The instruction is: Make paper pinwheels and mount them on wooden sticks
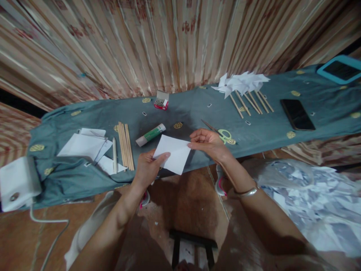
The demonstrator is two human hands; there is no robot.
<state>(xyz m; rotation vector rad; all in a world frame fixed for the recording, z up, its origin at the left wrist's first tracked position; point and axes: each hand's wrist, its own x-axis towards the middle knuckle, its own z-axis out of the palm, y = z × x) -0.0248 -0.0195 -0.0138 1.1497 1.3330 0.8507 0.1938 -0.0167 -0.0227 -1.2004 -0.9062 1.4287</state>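
Observation:
A square sheet of white paper [175,153] is held up between my two hands over the near edge of the cloth. My left hand [148,165] pinches its left side, thumb on top. With thumb and fingertips, my right hand [210,143] grips the upper right corner, its other fingers curled. Just behind the paper lies a green and white tube [150,134]. Scissors with light green handles [225,134] rest beyond my right hand. Farther left are several wooden sticks [126,146], a white pen [114,155] and a stack of white paper [83,146].
Several white paper pinwheels [242,83] on sticks lie at the back right, near a black phone [297,114] and a blue-framed tablet [341,69]. A small red box of pins [161,102] stands at the back. Paper scraps in a plastic bag [310,195] sit lower right; a white corded device [18,184], far left.

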